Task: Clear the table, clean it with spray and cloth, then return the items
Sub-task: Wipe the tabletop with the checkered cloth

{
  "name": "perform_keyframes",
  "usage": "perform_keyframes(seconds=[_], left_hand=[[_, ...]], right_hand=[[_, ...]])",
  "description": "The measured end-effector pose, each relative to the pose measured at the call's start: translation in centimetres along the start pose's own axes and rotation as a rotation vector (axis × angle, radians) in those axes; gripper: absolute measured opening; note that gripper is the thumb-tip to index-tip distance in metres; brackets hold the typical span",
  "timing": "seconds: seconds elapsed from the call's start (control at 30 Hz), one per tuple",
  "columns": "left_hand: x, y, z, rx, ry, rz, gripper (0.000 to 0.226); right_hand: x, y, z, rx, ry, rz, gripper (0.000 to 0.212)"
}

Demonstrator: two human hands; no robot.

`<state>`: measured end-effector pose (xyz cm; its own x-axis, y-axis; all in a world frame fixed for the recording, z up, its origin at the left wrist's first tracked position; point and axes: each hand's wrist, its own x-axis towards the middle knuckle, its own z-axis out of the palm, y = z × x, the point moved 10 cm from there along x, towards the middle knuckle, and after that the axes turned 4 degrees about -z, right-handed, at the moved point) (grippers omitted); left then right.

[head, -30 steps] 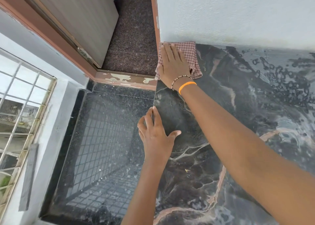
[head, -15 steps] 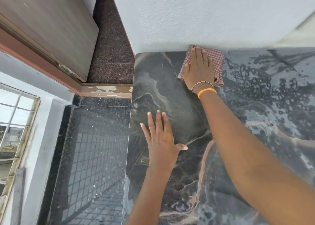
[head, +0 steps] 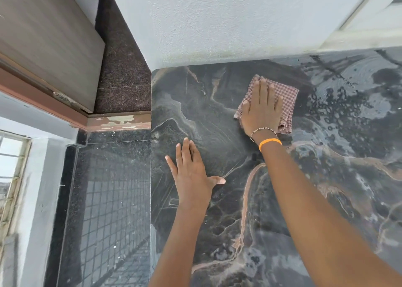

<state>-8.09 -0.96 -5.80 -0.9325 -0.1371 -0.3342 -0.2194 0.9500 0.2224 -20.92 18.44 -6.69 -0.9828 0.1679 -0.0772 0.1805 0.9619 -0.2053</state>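
Note:
A dark marble table top [head: 217, 112] with pinkish veins fills the right of the head view. My right hand [head: 262, 108] lies flat on a folded red-and-white checked cloth [head: 287, 99] and presses it onto the table near the back wall. The wrist carries an orange band and a bead bracelet. My left hand [head: 191, 173] rests flat on the marble near the table's left edge, fingers spread, holding nothing. Wet droplets and smears [head: 339, 108] cover the table to the right of the cloth. No spray bottle is in view.
A white textured wall [head: 228, 21] runs along the table's back edge. Left of the table lies a glossy dark floor [head: 104, 199], with a brown door sill [head: 117, 121], a grey door [head: 47, 39] and a barred window [head: 10, 167].
My right hand slid the cloth to the right along the back of the table, away from the back-left corner. My left hand stayed flat on the marble near the left edge.

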Motion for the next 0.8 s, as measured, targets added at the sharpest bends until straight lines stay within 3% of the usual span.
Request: perform_keyframes(seconds=[0.1,0.27,0.4,0.53,0.67,0.8], left_hand=[[0.0,-0.2,-0.2,-0.014,0.018,-0.008,0.121],[-0.8,-0.8,-0.9,-0.011,0.082,-0.033,0.127],[-3.2,-0.7,0.1,0.008,0.035,-0.023,0.125],[-5.4,0.0,1.6,0.142,0.031,0.071,0.123],[-5.9,0.1,2.0,0.065,-0.038,0.056,0.124],[-5.9,-0.1,1.7,0.054,-0.020,0.068,0.125]], right_hand=[[0.2,-5.0,1.1,0.007,-0.040,-0.110,0.060],[-2.5,-15.3,2.9,-0.019,-0.141,-0.540,0.060],[-7.7,-14.3,3.5,-0.047,-0.190,-0.756,0.058],[-7.7,-6.7,2.3,-0.066,-0.178,-0.605,0.064],[-5.2,3.2,0.2,-0.091,-0.124,-0.303,0.072],[-7.2,9.9,-1.1,-0.076,-0.084,-0.054,0.057]])
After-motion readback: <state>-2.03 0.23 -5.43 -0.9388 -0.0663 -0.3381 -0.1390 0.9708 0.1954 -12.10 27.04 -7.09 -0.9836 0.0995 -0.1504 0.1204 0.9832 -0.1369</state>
